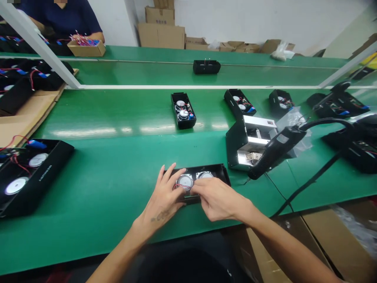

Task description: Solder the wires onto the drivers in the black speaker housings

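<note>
In front of me on the green bench lies an open black speaker box [219, 171] with two round speaker drivers in it, the left driver [185, 182] in full sight and the right driver [204, 175] partly covered. My left hand [165, 192] grips the box's left end, its fingers over the far wall and its thumb by the left driver. Thin red wires [186, 187] cross in front of that driver to the pinched fingertips of my right hand [218, 198]. The fingertips hide the wire ends. My right hand covers part of the near wall.
A black-and-silver machine [250, 143] and a black corded hand tool [275, 153] stand to the right. More speaker boxes, one large [53, 173] at left and one [183, 111] ahead, lie around. Behind the rail [191, 87], a person [64, 19] sits by a carton of parts [86, 49].
</note>
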`<state>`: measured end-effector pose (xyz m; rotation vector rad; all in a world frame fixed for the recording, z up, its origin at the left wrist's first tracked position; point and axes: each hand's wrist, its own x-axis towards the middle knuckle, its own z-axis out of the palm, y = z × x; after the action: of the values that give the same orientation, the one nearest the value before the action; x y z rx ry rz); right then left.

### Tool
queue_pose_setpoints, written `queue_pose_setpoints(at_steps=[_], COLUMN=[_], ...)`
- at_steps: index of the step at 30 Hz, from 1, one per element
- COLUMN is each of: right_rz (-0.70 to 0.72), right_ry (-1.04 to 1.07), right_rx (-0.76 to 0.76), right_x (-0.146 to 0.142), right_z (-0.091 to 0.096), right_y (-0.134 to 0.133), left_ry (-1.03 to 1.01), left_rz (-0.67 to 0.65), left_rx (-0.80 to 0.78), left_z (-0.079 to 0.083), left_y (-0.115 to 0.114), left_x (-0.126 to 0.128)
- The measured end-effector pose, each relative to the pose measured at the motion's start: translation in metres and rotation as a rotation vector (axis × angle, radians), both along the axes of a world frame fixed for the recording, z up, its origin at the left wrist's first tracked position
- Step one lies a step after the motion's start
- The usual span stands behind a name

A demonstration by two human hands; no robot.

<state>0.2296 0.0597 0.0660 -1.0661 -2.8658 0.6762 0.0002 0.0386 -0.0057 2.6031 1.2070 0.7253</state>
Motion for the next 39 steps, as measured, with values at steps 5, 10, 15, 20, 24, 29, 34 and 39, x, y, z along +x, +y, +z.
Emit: queue_pose_setpoints(at_steps=[5,10,15,20,24,29,34,39], right_rz=[-0.001,-0.020,-0.087,-0.113,-0.081,-0.109,-0.133,-0.109], right_ry=[0.008,-0.066,-0.057,0.032,0.031,0.034,0.085,0.096], right_rx=[-0.002,0.169,0.159,-0.079,-0.115,-0.146,-0.178,-0.247], right_x=[-0.001,-0.010,-0.016,-0.018,-0.021,-0.022,-0.017,-0.020], right_z=[-0.004,-0.022,-0.013,0.015,0.022,0.021,0.017,0.016], right_y=[-0.002,-0.019,0.002,0.064,0.089,0.091,0.092,0.093], left_ry=[-0.006,-0.022,-0.098,-0.168,-0.101,-0.092,-0.116,-0.108], left_rz=[0.013,0.028,0.008,0.028,0.009,-0.029,-0.016,0.021], left_rx=[0.036,0.002,-0.225,-0.705,-0.785,-0.806,-0.846,-0.889], left_z=[-0.003,-0.001,0.017,0.039,0.050,0.054,0.054,0.057], left_y=[-0.004,-0.004,0.033,0.088,0.110,0.110,0.111,0.111], left_x=[0.002,0.005,0.001,-0.006,-0.006,-0.005,-0.005,-0.004])
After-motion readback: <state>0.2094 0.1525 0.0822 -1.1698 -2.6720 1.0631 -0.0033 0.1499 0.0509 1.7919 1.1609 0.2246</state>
